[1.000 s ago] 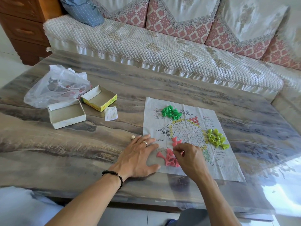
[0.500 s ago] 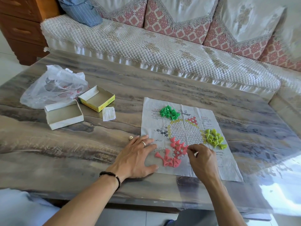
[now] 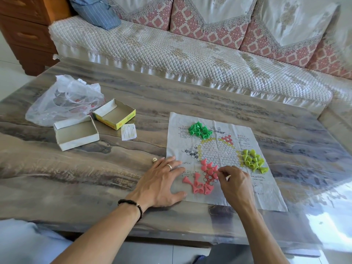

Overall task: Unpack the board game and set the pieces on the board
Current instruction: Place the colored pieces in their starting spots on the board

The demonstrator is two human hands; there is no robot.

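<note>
- Right hand (image 3: pixel 235 184) pinches a pink piece at the edge of the standing pink group (image 3: pixel 209 168), fingertips closed on it; a second ago it worked lower, over the loose pink heap (image 3: pixel 199 185), with only a couple of pieces upright.
- Left hand (image 3: pixel 162 182) lies flat and open, holding nothing, pressing the near-left corner of the board (image 3: pixel 266 187); it has not moved.
- That change reads as progress: pink pieces are going from the heap onto the near red point of the printed star, one after another, so my guess is the step in hand is filling that point.
- Counts, as far as I can tell: about six pink pieces upright on the point, some five or six lying tipped in the heap just in front of it.
- Green pieces (image 3: pixel 200 129) sit in one pile at the far edge of the board, yellow-green ones (image 3: pixel 253 160) in one pile at its right; both too bunched to count, roughly ten or more each, neither laid out yet.
- One die (image 3: pixel 154 159) lies on the table (image 3: pixel 95 178), just beyond the left fingers.
- Two open box halves (image 3: pixel 76 133) sit side by side well left of the board, both empty, with one slip of paper (image 3: pixel 129 131) beside them and one plastic bag (image 3: pixel 64 100) behind.
</note>
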